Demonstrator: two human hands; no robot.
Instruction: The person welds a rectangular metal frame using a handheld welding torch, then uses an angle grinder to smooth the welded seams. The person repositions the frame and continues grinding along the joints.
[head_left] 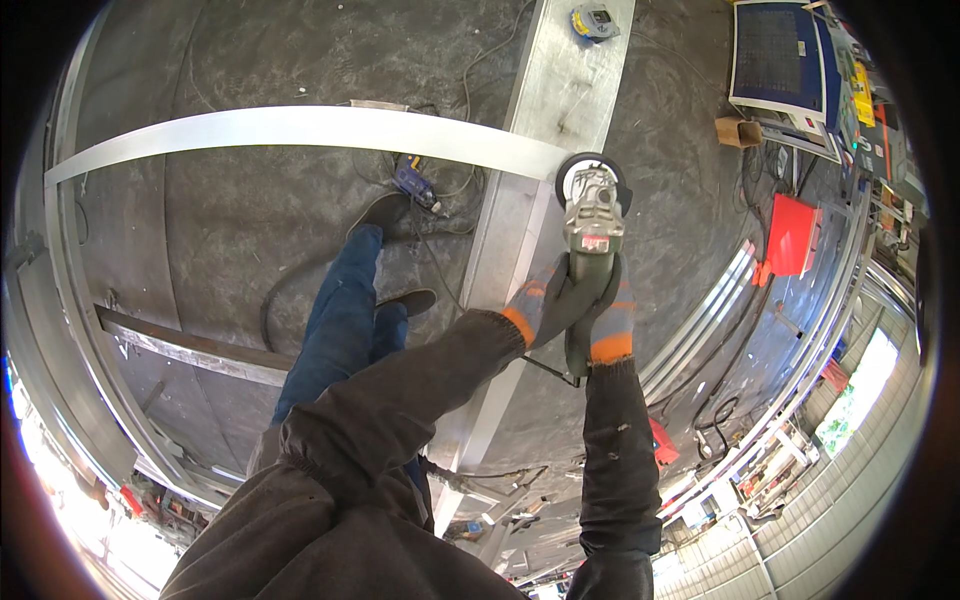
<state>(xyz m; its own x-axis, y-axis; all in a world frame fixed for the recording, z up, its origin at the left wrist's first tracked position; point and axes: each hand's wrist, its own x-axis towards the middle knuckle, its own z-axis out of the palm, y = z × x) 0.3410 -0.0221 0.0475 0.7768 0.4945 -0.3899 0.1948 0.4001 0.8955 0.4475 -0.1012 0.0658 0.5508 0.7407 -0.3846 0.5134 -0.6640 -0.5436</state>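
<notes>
The grinder (594,235) is right of centre in the frame, its head pointing toward the top edge and its dark-rimmed disc (575,180) at the right-hand end of a pale metal bar (300,127). Whether the disc touches the bar or sits just above it cannot be told from this view, nor whether it is spinning.

Both hands have it. The left hand (568,300) grips the body from the left side, and the right hand (610,320) is wrapped about the rear from the right; some fingers are hidden. Grey and orange gloves (612,347) cover both.

The grinder looks hard, rigid and fairly heavy, with much of the weight likely in the metal head, so it would tend to tip forward. The dark rear body is the place to hold, well behind the disc, with two hands to resist any twist. The disc is probably the part most easily damaged, and no place for fingers. The cord (553,372) bends freely and could drag at the back end.

The bar seems stiff and smooth, perhaps slippery, with edges that could be sharp. It meets a wide metal beam (570,95) at upper centre.
</notes>
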